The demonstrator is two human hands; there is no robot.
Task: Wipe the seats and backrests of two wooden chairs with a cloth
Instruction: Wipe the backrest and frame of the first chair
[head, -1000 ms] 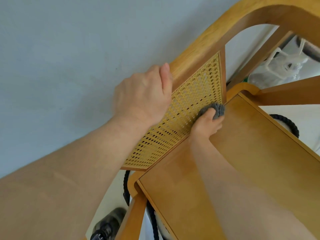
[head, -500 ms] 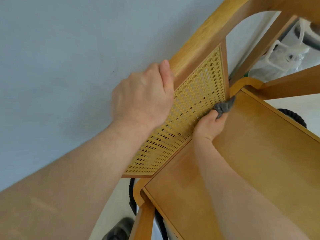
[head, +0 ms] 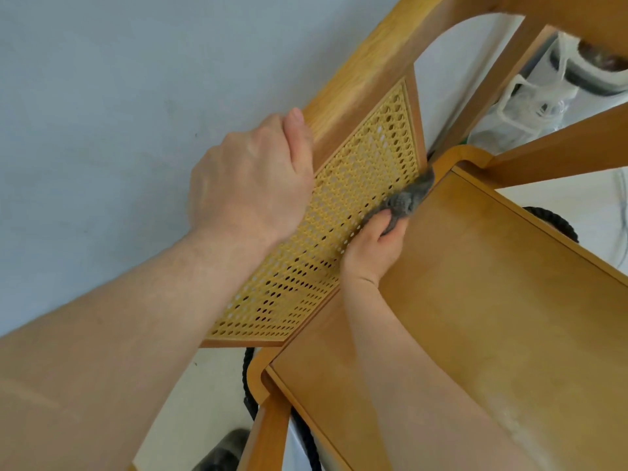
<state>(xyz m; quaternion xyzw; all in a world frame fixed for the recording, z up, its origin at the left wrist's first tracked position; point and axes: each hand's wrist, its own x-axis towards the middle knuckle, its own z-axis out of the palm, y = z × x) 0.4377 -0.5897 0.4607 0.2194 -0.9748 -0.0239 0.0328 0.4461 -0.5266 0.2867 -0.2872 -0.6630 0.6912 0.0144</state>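
Grey cloth [head: 406,198], bunched in the closed right hand [head: 372,248], presses into the cane backrest [head: 326,229] where it meets the seat [head: 475,300], the panel's length running up-right, while the left hand [head: 251,185] clamps the top rail [head: 367,73].

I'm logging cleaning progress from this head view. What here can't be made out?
- Second chair: outside the picture.
- Left hand fingers: curled behind the backrest rail.
- Cloth: mostly bunched inside the right hand.
- Seat: cut off by the right edge and covered by the forearm.
- Dark object at the bottom edge: blurred.
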